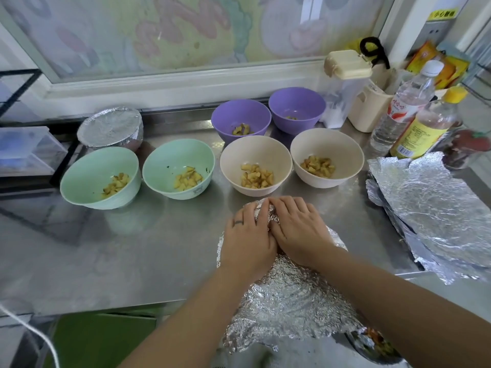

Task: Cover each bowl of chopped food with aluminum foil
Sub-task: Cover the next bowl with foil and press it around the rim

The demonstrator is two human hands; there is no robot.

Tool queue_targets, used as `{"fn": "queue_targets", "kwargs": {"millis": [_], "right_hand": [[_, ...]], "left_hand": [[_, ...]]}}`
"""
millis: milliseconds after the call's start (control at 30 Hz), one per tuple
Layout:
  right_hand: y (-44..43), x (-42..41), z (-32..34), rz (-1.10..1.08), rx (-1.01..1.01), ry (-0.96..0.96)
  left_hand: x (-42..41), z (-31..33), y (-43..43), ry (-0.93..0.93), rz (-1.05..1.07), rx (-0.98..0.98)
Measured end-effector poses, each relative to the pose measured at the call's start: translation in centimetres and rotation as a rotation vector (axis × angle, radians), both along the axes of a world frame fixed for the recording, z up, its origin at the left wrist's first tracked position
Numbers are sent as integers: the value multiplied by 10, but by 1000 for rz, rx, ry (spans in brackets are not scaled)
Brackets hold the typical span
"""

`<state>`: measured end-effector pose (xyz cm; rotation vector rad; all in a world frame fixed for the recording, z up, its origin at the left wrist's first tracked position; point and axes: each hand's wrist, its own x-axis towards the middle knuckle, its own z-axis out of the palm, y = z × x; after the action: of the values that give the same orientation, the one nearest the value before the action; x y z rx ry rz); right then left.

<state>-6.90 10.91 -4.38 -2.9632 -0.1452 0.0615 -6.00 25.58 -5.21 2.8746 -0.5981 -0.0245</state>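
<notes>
My left grip point(247, 235) and right grip point(295, 227) lay flat, pressing foil point(287, 296) down at lower centre; next, I judged, its edges needed crimping, before the six uncovered bowls point(233, 163).

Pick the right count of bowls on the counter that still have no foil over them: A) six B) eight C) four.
A: two green bowls, two beige bowls and two purple bowls stand open, while one foil-covered bowl sits at the back left.
</notes>
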Motion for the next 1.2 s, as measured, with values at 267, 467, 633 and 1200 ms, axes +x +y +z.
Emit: {"fn": "queue_targets", "kwargs": {"millis": [267,467,633,1200], "right_hand": [[-16,-16,18,85,113,30],[-29,-43,8,121,23,148],[-36,-46,11,142,83,171],[-49,-43,20,333,-90,264]], "left_hand": [[-3,11,7,-22,-95,38],[-12,11,25,92,-204,146],[-10,12,32,85,-265,180],[-3,24,43,165,-440,339]]}}
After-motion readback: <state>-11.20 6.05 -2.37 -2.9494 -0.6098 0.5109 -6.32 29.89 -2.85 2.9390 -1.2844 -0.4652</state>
